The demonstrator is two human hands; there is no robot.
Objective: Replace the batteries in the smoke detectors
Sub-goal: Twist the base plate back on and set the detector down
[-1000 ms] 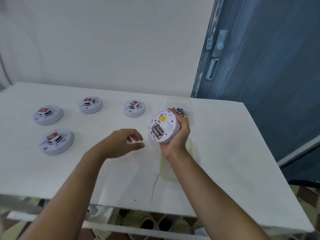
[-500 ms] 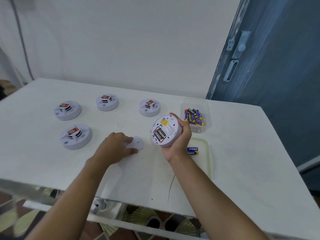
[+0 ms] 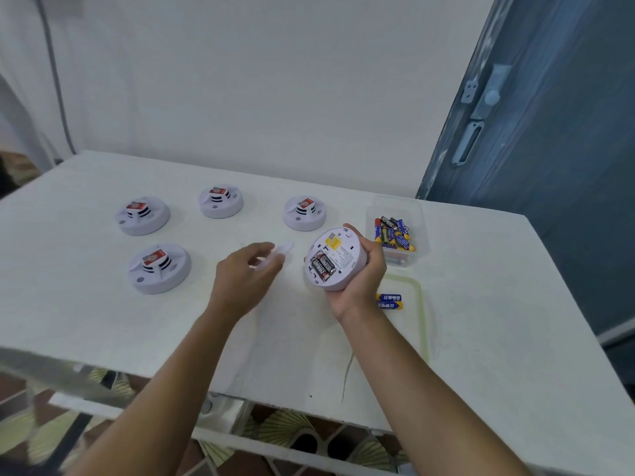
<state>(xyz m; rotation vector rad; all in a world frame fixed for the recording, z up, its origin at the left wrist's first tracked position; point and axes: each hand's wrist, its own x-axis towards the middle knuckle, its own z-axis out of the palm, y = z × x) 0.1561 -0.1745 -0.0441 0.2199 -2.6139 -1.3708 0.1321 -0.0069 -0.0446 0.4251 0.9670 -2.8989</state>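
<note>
Centrally, right hand [image 3: 360,280] wrapped round an upturned smoke detector [image 3: 338,259], held above the white table [image 3: 481,304], its open bay showing black batteries [image 3: 323,266]; left hand [image 3: 245,276] blurred, just left of it, fingers loosely bent at a white cover [image 3: 280,254], whether gripping or merely touching cannot be told; to the left, dome up on the table: far-left detector [image 3: 142,216], far-middle detector [image 3: 221,202], far-right detector [image 3: 304,213], near-left detector [image 3: 159,268]; clear tub [image 3: 421,235] of loose batteries [image 3: 395,233], far right; green-rimmed lid [image 3: 421,297], nearer, bearing two blue batteries [image 3: 390,301].
</note>
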